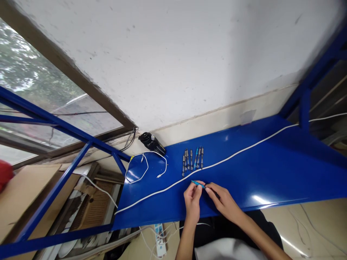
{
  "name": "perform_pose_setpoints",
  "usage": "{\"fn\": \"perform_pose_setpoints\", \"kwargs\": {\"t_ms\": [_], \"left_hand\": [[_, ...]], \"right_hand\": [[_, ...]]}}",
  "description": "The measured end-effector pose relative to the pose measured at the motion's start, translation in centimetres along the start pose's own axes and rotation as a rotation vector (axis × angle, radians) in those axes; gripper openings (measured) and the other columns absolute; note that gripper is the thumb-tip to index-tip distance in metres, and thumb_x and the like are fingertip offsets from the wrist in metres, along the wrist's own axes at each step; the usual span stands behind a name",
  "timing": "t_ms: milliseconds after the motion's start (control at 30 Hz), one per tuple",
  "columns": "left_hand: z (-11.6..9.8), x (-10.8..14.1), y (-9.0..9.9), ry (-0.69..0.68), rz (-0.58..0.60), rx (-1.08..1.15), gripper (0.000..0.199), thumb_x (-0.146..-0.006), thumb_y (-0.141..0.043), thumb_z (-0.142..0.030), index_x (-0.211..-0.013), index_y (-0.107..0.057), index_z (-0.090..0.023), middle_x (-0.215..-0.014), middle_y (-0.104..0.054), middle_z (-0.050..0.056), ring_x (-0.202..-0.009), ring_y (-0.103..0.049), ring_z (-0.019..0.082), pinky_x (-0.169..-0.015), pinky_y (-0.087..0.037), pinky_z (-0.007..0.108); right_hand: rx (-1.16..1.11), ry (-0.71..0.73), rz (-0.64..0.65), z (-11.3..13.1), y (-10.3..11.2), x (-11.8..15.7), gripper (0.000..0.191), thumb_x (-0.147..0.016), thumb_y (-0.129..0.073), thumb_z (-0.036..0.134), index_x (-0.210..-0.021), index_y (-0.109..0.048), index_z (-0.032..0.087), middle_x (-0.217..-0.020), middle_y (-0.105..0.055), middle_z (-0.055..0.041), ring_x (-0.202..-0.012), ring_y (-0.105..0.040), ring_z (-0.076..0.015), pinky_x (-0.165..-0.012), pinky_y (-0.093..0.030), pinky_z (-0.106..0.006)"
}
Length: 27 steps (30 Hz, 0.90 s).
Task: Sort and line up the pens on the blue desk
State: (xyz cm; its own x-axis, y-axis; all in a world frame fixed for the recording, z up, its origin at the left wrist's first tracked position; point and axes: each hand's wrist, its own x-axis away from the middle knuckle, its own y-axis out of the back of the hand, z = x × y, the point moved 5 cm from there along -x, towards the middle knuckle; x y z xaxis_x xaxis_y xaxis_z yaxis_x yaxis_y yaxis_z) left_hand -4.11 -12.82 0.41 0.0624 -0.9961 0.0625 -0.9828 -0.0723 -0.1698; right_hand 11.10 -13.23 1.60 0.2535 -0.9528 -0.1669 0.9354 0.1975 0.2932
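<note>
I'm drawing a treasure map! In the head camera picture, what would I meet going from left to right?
Window → black bottle → row of pens → right hand → blue post on the right.

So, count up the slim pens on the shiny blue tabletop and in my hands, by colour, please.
Slim bright-blue pens: 2, one lying in the row, one held up between your left hand and right hand
Slim grey-and-black pens: 6, all in the row, though some lie close together
Total: 8
</note>
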Motion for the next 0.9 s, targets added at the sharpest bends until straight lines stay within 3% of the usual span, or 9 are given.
{"fn": "perform_pose_setpoints", "kwargs": {"t_ms": [67, 200, 333, 467, 600, 800, 900], "left_hand": [[-0.03, 0.00, -0.03, 0.001, 0.004, 0.000, 0.035, -0.099, -0.071, -0.048, -0.104, -0.079, -0.014, -0.102, -0.076, 0.012, -0.099, -0.069, 0.025, -0.093, -0.053, 0.035], [-0.07, 0.01, 0.01, -0.005, -0.003, 0.016, 0.034, -0.099, -0.072, -0.047, -0.104, -0.079, -0.014, -0.101, -0.075, 0.011, -0.097, -0.068, 0.024, -0.093, -0.053, 0.034], [0.03, 0.02, -0.08, 0.003, 0.013, 0.028, 0.032, -0.101, -0.070, -0.045, -0.105, -0.078, -0.015, -0.103, -0.075, 0.011, -0.099, -0.068, 0.025, -0.094, -0.052, 0.034], [0.12, -0.01, 0.03, -0.006, 0.002, 0.029, 0.030, -0.101, -0.069, -0.044, -0.104, -0.078, -0.015, -0.101, -0.073, 0.010, -0.097, -0.066, 0.023, -0.092, -0.051, 0.033], [0.18, -0.04, 0.06, 0.006, 0.001, 0.052, 0.031, -0.101, -0.070, -0.045, -0.104, -0.078, -0.015, -0.101, -0.073, 0.010, -0.097, -0.067, 0.024, -0.092, -0.052, 0.033], [-0.27, -0.09, -0.04, -0.023, -0.005, 0.027, 0.032, -0.100, -0.070, -0.046, -0.098, -0.078, -0.015, -0.098, -0.073, 0.010, -0.097, -0.066, 0.024, -0.094, -0.052, 0.034], [0.07, -0.15, 0.09, -0.014, -0.015, 0.022, 0.036, -0.099, -0.070, -0.049, -0.097, -0.079, -0.014, -0.096, -0.074, 0.011, -0.095, -0.067, 0.025, -0.093, -0.052, 0.035]], "right_hand": [[-0.005, -0.013, -0.010, -0.13, 0.02, -0.01, 0.026, -0.112, -0.050, 0.046, -0.105, -0.063, 0.024, -0.089, -0.067, -0.0018, -0.077, -0.061, -0.0185, -0.074, -0.050, -0.030], [0.016, 0.018, 0.017, -0.23, -0.20, -0.04, 0.035, -0.115, -0.041, 0.044, -0.097, -0.064, 0.024, -0.089, -0.067, -0.0033, -0.081, -0.062, -0.0195, -0.079, -0.050, -0.032], [-0.007, -0.023, -0.004, -0.49, -0.11, -0.05, 0.025, -0.112, -0.052, 0.046, -0.108, -0.063, 0.024, -0.090, -0.066, -0.0014, -0.078, -0.061, -0.0184, -0.074, -0.049, -0.030], [-0.003, -0.010, 0.036, -0.43, -0.28, 0.00, 0.032, -0.115, -0.043, 0.043, -0.099, -0.064, 0.024, -0.088, -0.067, -0.0009, -0.082, -0.064, -0.0181, -0.081, -0.048, -0.030], [-0.015, -0.019, 0.008, -0.57, -0.14, 0.05, 0.026, -0.111, -0.053, 0.046, -0.104, -0.064, 0.024, -0.087, -0.067, -0.0003, -0.077, -0.062, -0.0178, -0.076, -0.049, -0.029], [-0.022, -0.055, 0.072, -0.24, -0.04, 0.13, 0.033, -0.113, -0.047, 0.047, -0.098, -0.065, 0.024, -0.080, -0.065, 0.0010, -0.074, -0.061, -0.0170, -0.074, -0.048, -0.028], [-0.075, -0.057, 0.085, 0.01, -0.06, 0.53, 0.028, -0.111, -0.052, 0.048, -0.110, -0.067, 0.025, -0.080, -0.068, 0.0013, -0.074, -0.063, -0.0173, -0.075, -0.051, -0.030]]}}
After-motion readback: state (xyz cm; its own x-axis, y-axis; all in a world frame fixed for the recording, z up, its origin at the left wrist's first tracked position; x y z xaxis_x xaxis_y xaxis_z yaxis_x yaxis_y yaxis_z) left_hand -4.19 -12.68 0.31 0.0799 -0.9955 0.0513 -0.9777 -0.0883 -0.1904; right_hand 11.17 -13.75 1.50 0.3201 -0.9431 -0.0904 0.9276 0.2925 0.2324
